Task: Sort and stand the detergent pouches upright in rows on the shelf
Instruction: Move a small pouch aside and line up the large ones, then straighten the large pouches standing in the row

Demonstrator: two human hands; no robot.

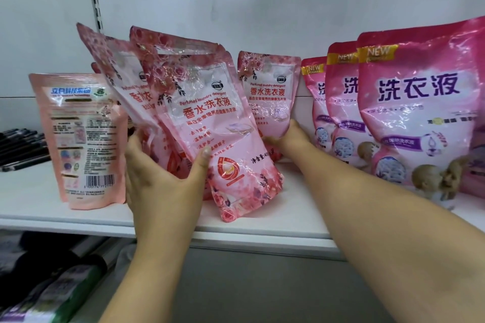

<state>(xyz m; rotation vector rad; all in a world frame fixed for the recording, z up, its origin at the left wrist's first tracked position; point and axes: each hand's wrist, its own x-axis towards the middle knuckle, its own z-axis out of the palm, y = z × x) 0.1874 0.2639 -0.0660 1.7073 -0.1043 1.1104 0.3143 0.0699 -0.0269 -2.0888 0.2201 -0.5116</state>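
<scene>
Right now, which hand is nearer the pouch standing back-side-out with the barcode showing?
Left. The left hand grips the leaning floral pouches right beside the barcode pouch. The right hand is farther right, touching the upright floral pouch.

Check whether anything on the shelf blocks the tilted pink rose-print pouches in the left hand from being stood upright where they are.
Nothing visible does. The left hand grips the leaning rose-print pouches, and the white shelf around their bases is bare. The back-facing pouch stands apart on their left; the right hand holds an upright rose-print pouch behind.
</scene>
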